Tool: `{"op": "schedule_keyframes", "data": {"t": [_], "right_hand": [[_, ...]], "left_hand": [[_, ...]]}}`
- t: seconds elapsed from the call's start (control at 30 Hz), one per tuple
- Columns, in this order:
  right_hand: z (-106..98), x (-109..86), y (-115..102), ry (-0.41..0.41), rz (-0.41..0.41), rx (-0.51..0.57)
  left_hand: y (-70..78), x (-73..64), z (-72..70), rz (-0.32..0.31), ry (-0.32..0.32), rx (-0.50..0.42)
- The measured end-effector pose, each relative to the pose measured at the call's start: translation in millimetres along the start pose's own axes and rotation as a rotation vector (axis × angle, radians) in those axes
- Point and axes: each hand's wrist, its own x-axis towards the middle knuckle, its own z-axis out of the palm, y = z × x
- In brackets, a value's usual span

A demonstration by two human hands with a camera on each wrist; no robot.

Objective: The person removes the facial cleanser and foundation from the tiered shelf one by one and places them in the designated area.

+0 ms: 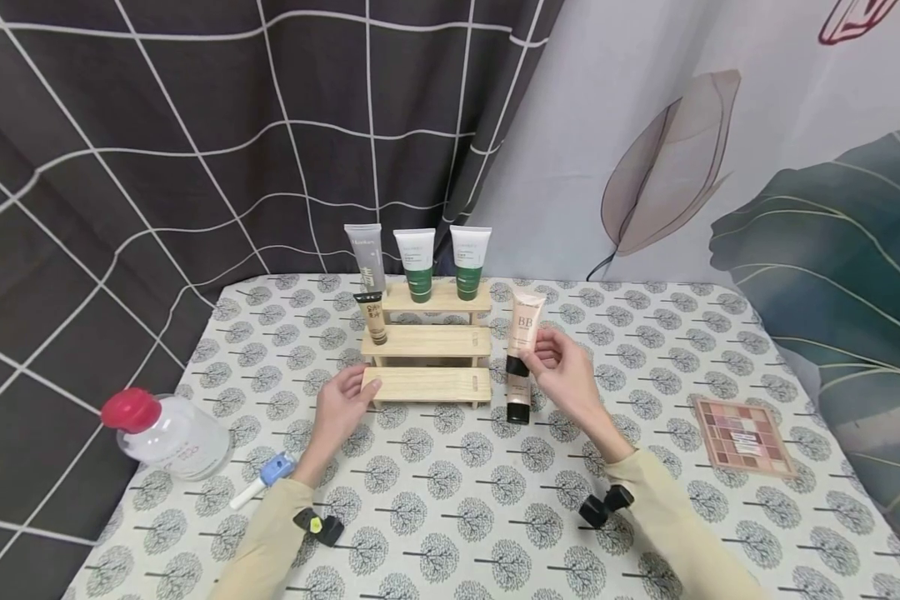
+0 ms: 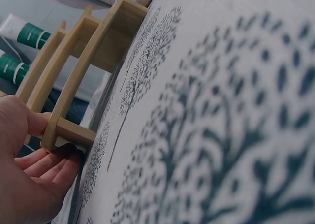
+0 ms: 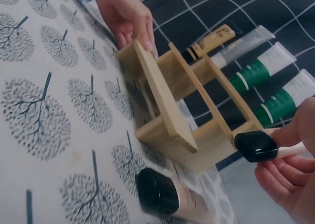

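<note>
left hand (image 1: 342, 406): clamped on lowest step (image 1: 427, 384) of pale three-tier wooden rack (image 1: 431, 340), left end | right hand (image 1: 567, 371): pinching pale-pink black-capped plastic BB tube (image 1: 525, 323), cap down, right of rack

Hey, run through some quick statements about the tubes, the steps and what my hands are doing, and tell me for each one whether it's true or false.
1. The right grip holds the BB tube. True.
2. The left grip is on the red-capped bottle. False: it pinches the end of the lowest wooden step.
3. Two green-and-white tubes stand on the top step. True.
4. The small tan tube stands on the top step too. False: it stands on the middle step.
5. The palette lies on the patterned cloth. True.
</note>
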Motion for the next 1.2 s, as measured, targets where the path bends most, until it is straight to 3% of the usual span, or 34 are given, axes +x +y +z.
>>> {"op": "schedule_keyframes", "data": {"t": [0.67, 1.2], "right_hand": [[-30, -23.7, 35, -0.037, 0.129, -0.185], [-41, -32.8, 54, -0.1, 0.191, -0.295]], "left_hand": [[0.5, -0.6, 0.4, 0.013, 0.001, 0.004], [0.9, -1.0, -0.6, 0.013, -0.004, 0.009]]}}
